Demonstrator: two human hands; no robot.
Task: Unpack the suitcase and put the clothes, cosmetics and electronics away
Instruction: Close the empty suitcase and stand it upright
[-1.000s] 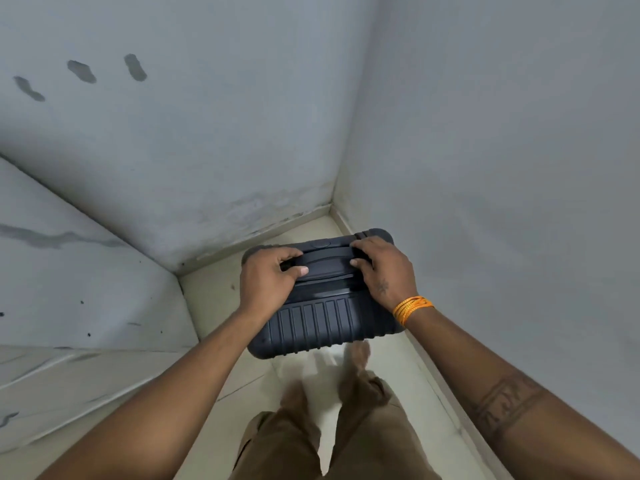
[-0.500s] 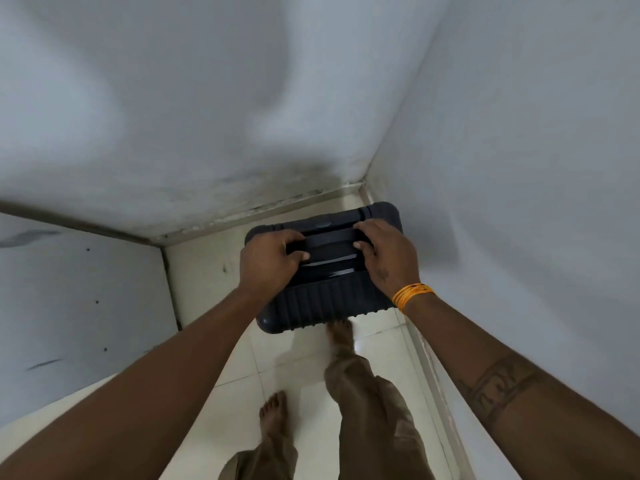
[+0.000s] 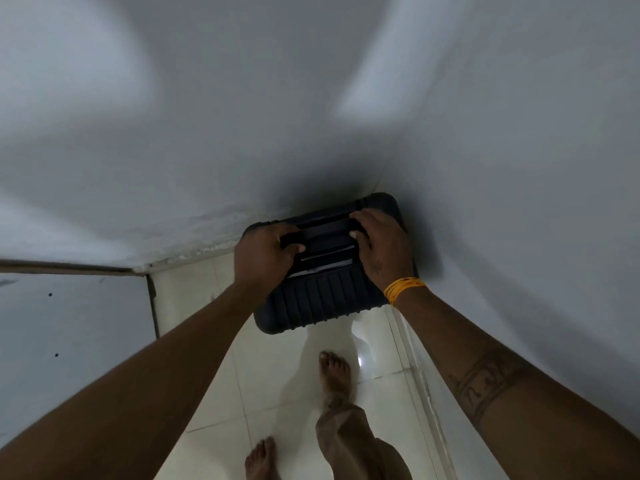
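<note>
A: How are the person's arms placed?

B: Both reach forward and down, nearly straight, to the top of a dark ribbed suitcase [image 3: 325,299] standing upright on the pale tiled floor [image 3: 277,393], in the corner where the two white walls [image 3: 519,168] meet.

A: And the left hand [image 3: 263,258]?

B: It sits at the left end of the suitcase's top handle [image 3: 325,233], fingers curled over the bar and thumb tucked beneath, gripping it.

A: The right hand [image 3: 384,247]?

B: It lies at the handle's right end, palm down, fingers wrapped over the bar. An orange thread band [image 3: 403,289] circles that wrist, and a dark tattoo band shows on the forearm.

A: Anything else near the case?

B: Two bare feet on the tiles just below it, the right foot [image 3: 334,372] ahead, with a brown trouser leg [image 3: 349,441] above it.
</note>
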